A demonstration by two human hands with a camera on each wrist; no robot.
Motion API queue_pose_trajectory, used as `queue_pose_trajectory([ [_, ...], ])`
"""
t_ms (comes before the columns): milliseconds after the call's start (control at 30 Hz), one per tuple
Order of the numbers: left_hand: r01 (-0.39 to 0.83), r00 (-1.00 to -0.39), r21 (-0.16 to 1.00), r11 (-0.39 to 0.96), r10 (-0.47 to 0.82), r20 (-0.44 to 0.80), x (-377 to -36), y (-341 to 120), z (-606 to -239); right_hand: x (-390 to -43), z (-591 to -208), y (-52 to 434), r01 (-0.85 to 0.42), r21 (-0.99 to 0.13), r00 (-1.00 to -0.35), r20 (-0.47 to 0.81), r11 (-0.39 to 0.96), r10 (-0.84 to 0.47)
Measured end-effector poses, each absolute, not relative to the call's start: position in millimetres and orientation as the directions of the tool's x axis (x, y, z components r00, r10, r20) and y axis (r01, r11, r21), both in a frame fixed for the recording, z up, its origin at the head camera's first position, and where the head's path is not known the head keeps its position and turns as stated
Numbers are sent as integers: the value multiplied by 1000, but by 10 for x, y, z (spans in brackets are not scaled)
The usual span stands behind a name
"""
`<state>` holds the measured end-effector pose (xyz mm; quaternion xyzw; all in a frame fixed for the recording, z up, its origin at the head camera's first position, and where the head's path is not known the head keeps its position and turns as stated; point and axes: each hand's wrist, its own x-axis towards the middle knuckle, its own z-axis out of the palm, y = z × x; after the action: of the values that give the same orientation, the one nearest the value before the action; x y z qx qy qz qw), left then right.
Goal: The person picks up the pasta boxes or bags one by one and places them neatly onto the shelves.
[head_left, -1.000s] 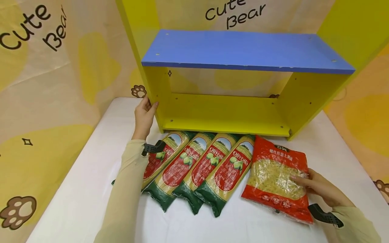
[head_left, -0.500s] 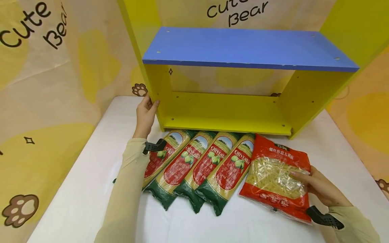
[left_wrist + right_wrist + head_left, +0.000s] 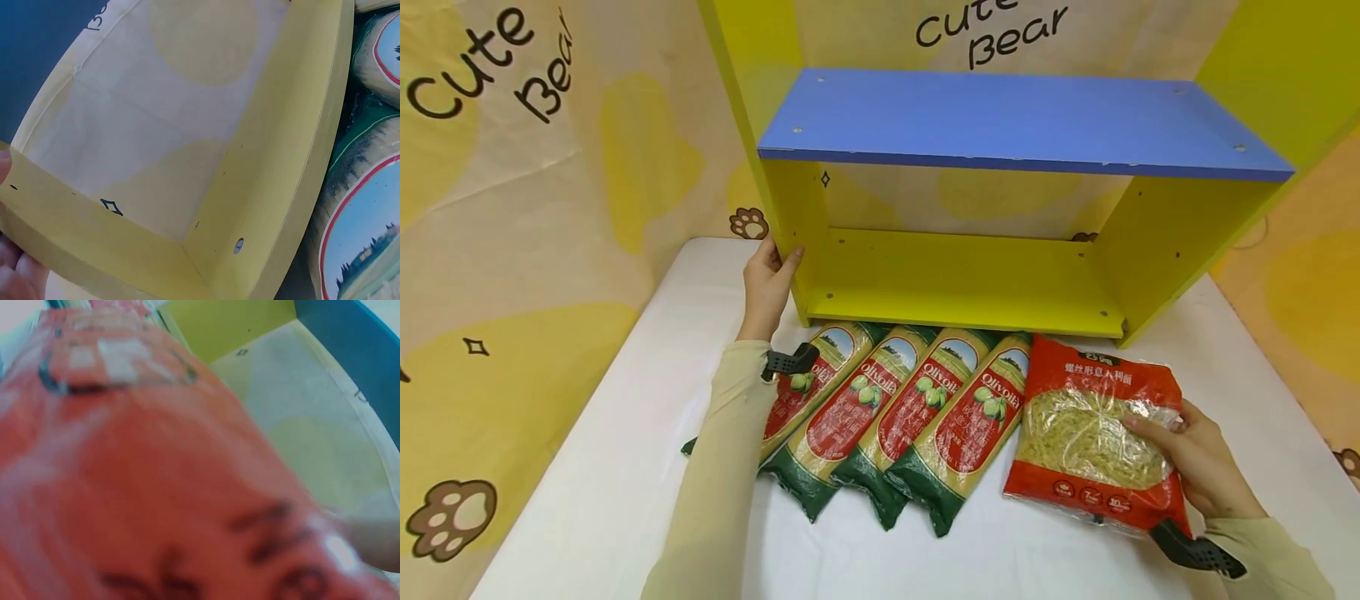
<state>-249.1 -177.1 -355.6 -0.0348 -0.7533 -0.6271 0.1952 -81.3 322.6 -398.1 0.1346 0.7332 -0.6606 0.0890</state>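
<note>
At lower right of the head view, the right hand (image 3: 1202, 467) grips the red plastic bag of spiral pasta (image 3: 1093, 433) by its right edge, on the white table (image 3: 587, 500). The left hand (image 3: 767, 287) clasps the yellow shelf unit (image 3: 962, 283) by its side panel. Risk: the slick film may slip from this one-edge hold.

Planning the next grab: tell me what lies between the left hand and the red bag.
In the head view, four Olivoila packets lie side by side between the left hand, which holds the shelf, and the red bag that the right hand grips.
</note>
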Motion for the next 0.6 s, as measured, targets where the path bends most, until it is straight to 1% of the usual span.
queue_pose_trajectory([
  [33, 297, -921, 931, 212, -193, 338, -2489, -1770, -3555, -810, -3970, 3210, 308, -951, -949, -304, 40, 81],
  [100, 294, -923, 932, 211, -192, 334, -2487, -1770, -3555, -803, -3933, 3170, 280, -960, -956, -281, -19, 86],
  [267, 294, -920, 926, 237, -190, 341, -2493, -1771, -3563, -811, -3802, 3074, 208, -971, -971, -219, -116, 94],
  [367, 313, -910, 914, 259, -195, 366, -2497, -1779, -3586, -841, -3708, 3031, 187, -974, -977, -198, -128, 83],
  [600, 351, -892, 895, 274, -191, 409, -2501, -1791, -3647, -842, -3550, 2949, 128, -987, -987, -137, -99, 87],
])
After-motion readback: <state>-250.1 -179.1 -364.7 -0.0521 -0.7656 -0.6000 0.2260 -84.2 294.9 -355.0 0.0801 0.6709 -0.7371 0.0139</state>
